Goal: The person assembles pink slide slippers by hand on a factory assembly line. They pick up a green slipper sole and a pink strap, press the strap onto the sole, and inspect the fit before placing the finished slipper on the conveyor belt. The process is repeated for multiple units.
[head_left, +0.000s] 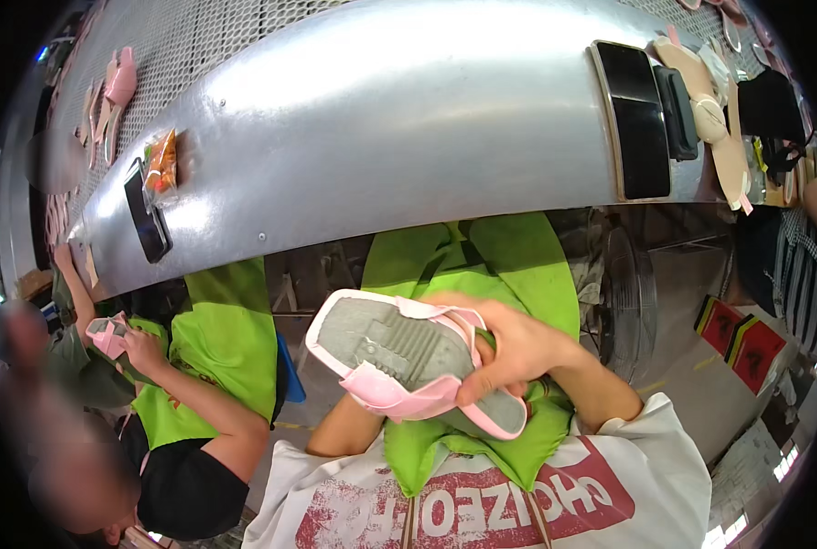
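Sandal (399, 398) rests clasped near one end in my right hand (518, 343), apparently baring its grey face (354, 334); my hidden left hand's grip I cannot tell.

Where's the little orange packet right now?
In the head view, the orange packet is on the metal table at the left, just beside the dark phone there.

White T-shirt (669, 448), faded red print (335, 517), lime-green apron (529, 261)
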The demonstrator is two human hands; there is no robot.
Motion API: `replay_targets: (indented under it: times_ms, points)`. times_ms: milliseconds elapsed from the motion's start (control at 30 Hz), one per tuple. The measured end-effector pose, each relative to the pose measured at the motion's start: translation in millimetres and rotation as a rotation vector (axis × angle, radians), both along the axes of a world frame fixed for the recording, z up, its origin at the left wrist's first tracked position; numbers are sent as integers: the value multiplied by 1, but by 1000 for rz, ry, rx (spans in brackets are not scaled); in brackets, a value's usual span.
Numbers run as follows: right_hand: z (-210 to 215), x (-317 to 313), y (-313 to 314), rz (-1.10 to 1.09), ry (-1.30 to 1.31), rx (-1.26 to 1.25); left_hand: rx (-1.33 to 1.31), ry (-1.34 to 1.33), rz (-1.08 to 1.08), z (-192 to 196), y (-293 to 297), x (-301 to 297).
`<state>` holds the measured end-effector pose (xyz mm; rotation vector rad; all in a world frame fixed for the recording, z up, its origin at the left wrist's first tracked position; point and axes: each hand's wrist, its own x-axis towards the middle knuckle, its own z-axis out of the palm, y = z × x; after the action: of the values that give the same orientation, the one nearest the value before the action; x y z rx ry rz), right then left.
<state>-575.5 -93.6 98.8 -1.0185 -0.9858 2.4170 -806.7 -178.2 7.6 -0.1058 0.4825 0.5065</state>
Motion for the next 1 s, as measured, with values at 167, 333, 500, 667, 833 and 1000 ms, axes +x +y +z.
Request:
replay_targets:
  times_ms: [167,333,500,667,833,1000]
  points:
    - [-20,8,-29,-236,1,454,466,275,16,30,31,-3]
    - [9,8,-39,-334,-461,718,419,360,264,79,43,27]
    - [-8,13,-53,-467,-319,552,256,475,487,81,43,69]
    - [20,-14,-34,-701,99,36,359,502,498,86,47,78]
    - [22,-7,-33,-533,-210,292,722,906,484,92,49,86]
    - [20,-13,-39,-713,32,-6,504,540,524,87,46,81]
